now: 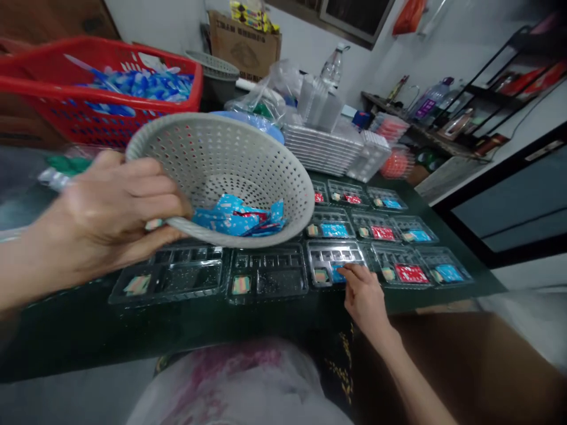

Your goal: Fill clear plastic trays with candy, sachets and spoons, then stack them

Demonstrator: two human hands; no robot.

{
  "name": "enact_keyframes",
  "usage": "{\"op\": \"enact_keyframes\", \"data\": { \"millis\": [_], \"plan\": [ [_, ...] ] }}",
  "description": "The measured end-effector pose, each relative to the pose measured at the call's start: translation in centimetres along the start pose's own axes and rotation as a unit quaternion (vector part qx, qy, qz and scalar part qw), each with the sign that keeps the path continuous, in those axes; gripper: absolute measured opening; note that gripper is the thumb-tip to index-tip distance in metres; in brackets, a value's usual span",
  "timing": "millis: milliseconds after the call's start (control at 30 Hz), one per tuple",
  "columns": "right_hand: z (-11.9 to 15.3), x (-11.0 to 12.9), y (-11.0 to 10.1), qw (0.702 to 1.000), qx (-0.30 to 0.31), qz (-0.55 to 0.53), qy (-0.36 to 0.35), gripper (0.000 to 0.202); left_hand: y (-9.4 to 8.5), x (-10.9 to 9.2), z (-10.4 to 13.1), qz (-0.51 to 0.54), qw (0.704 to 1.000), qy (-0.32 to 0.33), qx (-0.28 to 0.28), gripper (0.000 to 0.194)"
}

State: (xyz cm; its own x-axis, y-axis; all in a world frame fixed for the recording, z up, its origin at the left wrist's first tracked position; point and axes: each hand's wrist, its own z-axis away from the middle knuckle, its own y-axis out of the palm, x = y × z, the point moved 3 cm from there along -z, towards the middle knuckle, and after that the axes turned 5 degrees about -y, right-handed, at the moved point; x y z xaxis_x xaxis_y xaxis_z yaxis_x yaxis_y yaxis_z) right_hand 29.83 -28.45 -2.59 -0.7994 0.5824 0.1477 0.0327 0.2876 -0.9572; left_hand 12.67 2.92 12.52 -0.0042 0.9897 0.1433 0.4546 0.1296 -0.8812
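My left hand (pixel 126 206) grips the rim of a tilted grey perforated basket (pixel 283 171), which holds blue and red packets (pixel 234 215). My right hand (pixel 365 295) is closed on a blue packet (pixel 337 273) inside a clear compartment tray (pixel 321 251). Left of it, two trays (pixel 281 282) (pixel 192 274) each hold a pale striped piece in the small left compartment. Trays to the right and behind contain such pieces along with red packets (pixel 411 273) or blue packets (pixel 449 273).
A red basket (pixel 39 94) of blue items stands at the back left. Stacked clear trays (pixel 323 144), a bottle (pixel 333 65) and a cardboard box (pixel 243 50) are behind the dark green table (pixel 186 330). A brown surface lies at the lower right.
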Motion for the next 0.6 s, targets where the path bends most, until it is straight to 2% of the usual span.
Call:
{"op": "enact_keyframes", "data": {
  "millis": [33,100,167,233,267,333,467,533,600],
  "plan": [
    [-0.2,0.2,-0.7,1.0,-0.014,-0.021,-0.002,0.034,-0.2,-0.6,-0.1,-0.001,0.999,0.035,-0.009,0.033],
    [-1.2,0.9,-2.8,0.994,-0.08,-0.076,-0.006,0.032,-0.3,-1.7,-0.3,-0.001,0.996,0.091,-0.014,0.03],
    [-2.9,2.5,-5.6,0.977,-0.166,-0.129,-0.02,0.028,-0.3,-2.5,-0.5,-0.015,0.995,0.101,-0.003,0.03],
    [-5.5,5.1,-7.5,0.965,-0.188,-0.166,-0.078,0.024,-0.2,-3.2,-0.7,-0.041,0.994,0.102,0.004,0.031],
    [-7.1,6.6,-7.9,0.963,-0.157,-0.176,-0.127,0.024,-0.1,-3.5,-0.8,-0.056,0.993,0.106,0.006,0.03],
    [-10.4,9.2,-7.6,0.966,-0.045,-0.162,-0.198,0.022,-0.1,-3.9,-1.0,-0.079,0.99,0.117,0.005,0.029],
    [-15.3,12.2,-5.0,0.954,0.152,-0.088,-0.242,0.022,-0.5,-4.0,-0.8,-0.089,0.987,0.132,-0.004,0.031],
    [-16.6,13.3,-4.2,0.94,0.211,-0.067,-0.258,0.012,-0.8,-3.6,-0.3,-0.086,0.989,0.12,0.003,0.034],
    [-17.6,14.3,-4.1,0.932,0.23,-0.062,-0.271,0.01,-1.0,-2.9,0.2,-0.068,0.995,0.075,0.012,0.035]
  ]
}}
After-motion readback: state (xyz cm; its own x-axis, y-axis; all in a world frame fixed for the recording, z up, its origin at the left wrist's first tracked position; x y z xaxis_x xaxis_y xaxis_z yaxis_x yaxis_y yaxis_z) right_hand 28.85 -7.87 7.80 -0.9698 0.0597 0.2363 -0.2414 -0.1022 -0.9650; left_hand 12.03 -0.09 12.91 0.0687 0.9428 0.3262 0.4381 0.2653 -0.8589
